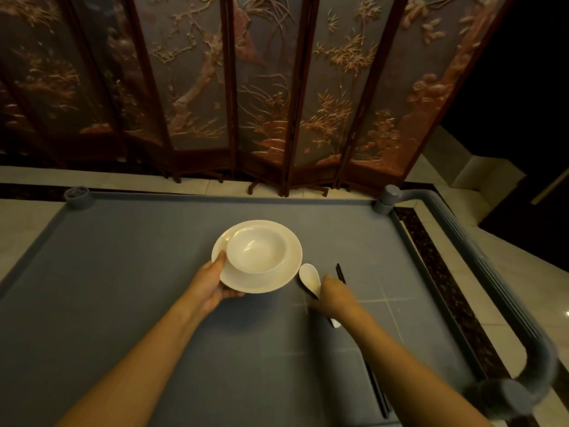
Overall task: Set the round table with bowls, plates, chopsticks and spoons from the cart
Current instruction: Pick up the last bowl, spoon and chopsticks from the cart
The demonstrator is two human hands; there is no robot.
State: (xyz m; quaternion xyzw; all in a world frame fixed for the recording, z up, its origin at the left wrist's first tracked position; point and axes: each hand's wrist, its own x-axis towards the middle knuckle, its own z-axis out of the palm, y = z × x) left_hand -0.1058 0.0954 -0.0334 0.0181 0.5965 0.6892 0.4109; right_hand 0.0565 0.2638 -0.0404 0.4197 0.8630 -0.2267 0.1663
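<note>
The left hand (pixel 212 285) grips the near-left rim of a white plate (pixel 277 272), thumb on top, with a bowl (pixel 257 249) sitting on it. Just right of it, the right hand (pixel 334 295) closes over a white spoon (pixel 309 280) and black chopsticks (pixel 340 272). Both rest on the grey cart (pixel 123 272), bare to the left. Its raised edge and handle (pixel 480 257) run right of the right hand; a folding screen (pixel 277 87) stands beyond.

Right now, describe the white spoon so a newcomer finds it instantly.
On the grey cart top, look just right of the round white plate holding a white bowl. The white ceramic spoon lies under the right hand, beside thin black chopsticks: pale and broad-bowled.
</note>
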